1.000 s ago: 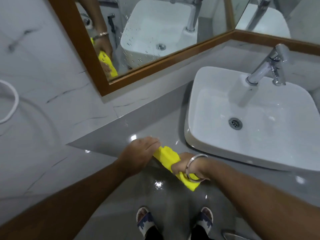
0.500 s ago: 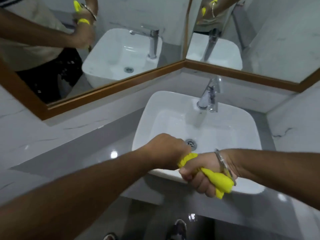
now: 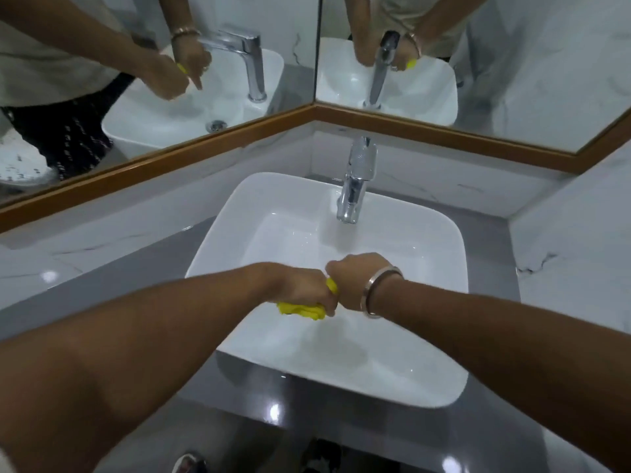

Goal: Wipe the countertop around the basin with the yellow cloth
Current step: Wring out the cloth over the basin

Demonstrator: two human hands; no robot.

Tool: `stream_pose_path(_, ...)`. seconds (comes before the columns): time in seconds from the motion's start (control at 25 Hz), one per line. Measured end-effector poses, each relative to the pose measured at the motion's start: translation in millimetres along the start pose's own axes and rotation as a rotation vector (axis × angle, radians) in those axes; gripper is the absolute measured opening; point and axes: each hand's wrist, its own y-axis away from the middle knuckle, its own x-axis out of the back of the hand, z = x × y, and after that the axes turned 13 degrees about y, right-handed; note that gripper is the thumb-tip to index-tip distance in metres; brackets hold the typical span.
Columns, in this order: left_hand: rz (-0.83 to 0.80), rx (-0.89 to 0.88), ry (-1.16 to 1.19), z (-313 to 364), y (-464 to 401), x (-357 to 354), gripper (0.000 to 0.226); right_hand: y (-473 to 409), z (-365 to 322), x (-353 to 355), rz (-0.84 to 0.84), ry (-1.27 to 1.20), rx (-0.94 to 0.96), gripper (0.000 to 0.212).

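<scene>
Gripping the yellow cloth [image 3: 302, 308] from both ends, the person holds it bunched into a tight wad above the middle of the white basin [image 3: 440, 233], well clear of the grey countertop [image 3: 150, 264] that surrounds the bowl. The left hand [image 3: 300, 290] is clenched over the cloth's nine o'clock end, knuckles up, with a crumpled yellow lump bulging out beneath the fist at about six o'clock. The right hand [image 3: 351, 281] is clenched at the three o'clock end, and only a small yellow sliver shows between the two fists, which press against each other. The cloth's long axis runs roughly from nine o'clock to three o'clock, across the basin and level with its front rim, though most of its length is hidden inside the hands, so which end points where I cannot tell. A metal bangle [image 3: 379, 291] circles the right wrist. The chrome tap [image 3: 355, 186] stands at the basin's twelve o'clock edge, its spout aimed towards the hands. Beyond it, two wood-framed mirrors [image 3: 143, 46] meeting in a corner reflect the same clenched hands, the tap and the bowl. Bright spots of light glint on the countertop at the basin's six and nine o'clock sides.
</scene>
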Motion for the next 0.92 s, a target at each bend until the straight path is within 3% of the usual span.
stream_pose_path(0.16,0.042,-0.049,0.627,-0.5,-17.2,-25.8,0.023,-11.6,30.8,-30.1,0.421,0.115,0.141,0.019)
stream_pose_path(0.28,0.063,-0.048,0.920,0.4,-27.5,-53.6,0.018,-7.5,38.5,-50.1,0.521,0.125,0.162,0.007)
stream_pose_path(0.36,0.042,-0.004,0.950,-1.2,-30.2,-66.0,0.022,-4.3,34.5,-63.1,0.520,0.092,0.179,0.008)
stream_pose_path(0.48,0.111,-0.012,0.655,2.7,-21.5,-58.4,0.028,-1.1,21.8,-67.3,0.518,0.015,0.103,0.026)
stream_pose_path(0.56,0.281,-0.091,0.092,6.7,-7.9,-43.0,0.026,3.4,18.9,-57.7,0.494,-0.120,0.050,0.024)
stream_pose_path(0.64,0.476,-0.136,-0.487,9.3,11.2,-33.7,0.021,13.6,21.3,-39.7,0.364,-0.213,0.051,0.032)
stream_pose_path(0.68,0.571,-0.174,-0.648,8.1,18.7,-31.2,0.016,20.5,23.1,-30.7,0.303,-0.273,0.057,0.039)
stream_pose_path(0.8,0.636,-0.366,-0.674,-1.4,33.0,-22.3,0.022,34.6,31.3,-2.4,0.124,-0.553,0.059,0.046)
stream_pose_path(0.92,0.441,-0.461,-0.446,-5.3,50.2,-6.3,0.046,41.9,38.4,20.2,0.037,-0.689,0.040,0.039)
